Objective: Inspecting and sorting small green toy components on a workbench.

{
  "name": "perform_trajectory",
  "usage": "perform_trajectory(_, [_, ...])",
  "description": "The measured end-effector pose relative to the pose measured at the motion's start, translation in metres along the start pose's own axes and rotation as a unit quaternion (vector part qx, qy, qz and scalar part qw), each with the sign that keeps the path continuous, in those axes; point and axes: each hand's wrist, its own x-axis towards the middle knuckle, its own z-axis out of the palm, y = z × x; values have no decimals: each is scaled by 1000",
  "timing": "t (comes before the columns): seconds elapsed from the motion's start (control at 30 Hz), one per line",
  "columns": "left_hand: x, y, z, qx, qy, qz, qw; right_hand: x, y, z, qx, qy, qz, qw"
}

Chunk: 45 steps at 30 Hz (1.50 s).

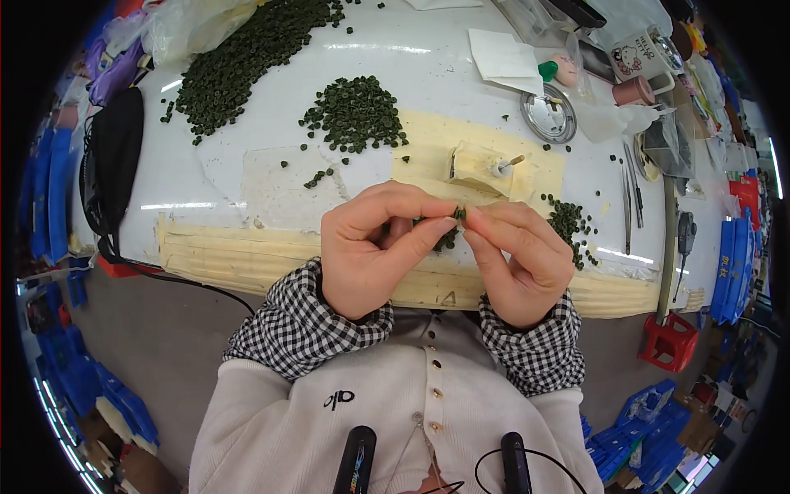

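Note:
Close together over the table's near edge, my left hand (374, 243) and my right hand (522, 255) pinch a small dark green round piece (459, 212) between thumbs and forefingers. Some more green pieces (446, 240) show just behind and below the fingertips. Just beyond my hands stands a tape-wrapped block (477, 169) with a thin wooden-tipped rod sticking out of it. To the right of my right hand lies a loose pile of the green pieces (568, 222). A rounder heap (354, 115) of them sits farther off, and a large heap (247, 66) spreads at the far left.
Tweezers (634, 185) lie at the right, near a round metal lid (549, 114) and white paper (504, 59). A white mug (642, 58) and a pink thread spool (634, 91) stand behind. A black bag (113, 165) hangs over the left edge. A red stool (668, 342) is below right.

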Motion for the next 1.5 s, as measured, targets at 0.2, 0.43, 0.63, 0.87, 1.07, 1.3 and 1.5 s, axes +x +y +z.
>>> perform_trajectory(0.2, [1, 0, -1, 17, -3, 9, 1000, 0, 1, 0, 9, -1, 0, 1000])
perform_trajectory(0.43, [1, -1, -1, 27, -1, 15, 1000, 0, 0, 0, 11, -1, 0, 1000])
perform_trajectory(0.63, [0, -2, -2, 41, -1, 23, 999, 0, -1, -1, 8, -7, 6, 1000])
perform_trajectory(0.87, [2, 3, 1, 105, -9, 45, 993, 0, -2, -3, 5, -13, 11, 1000])
perform_trajectory(1.07, [3, 17, -3, 269, -55, 40, 961, -6, -2, -34, -30, 159, 104, 981])
perform_trajectory(1.3, [2, 19, -15, 281, -109, -20, 953, -25, -5, -42, -120, 118, 117, 979])
perform_trajectory(1.5, [3, 25, -32, -376, 97, -242, 889, -26, -13, -28, -133, 49, 76, 987])
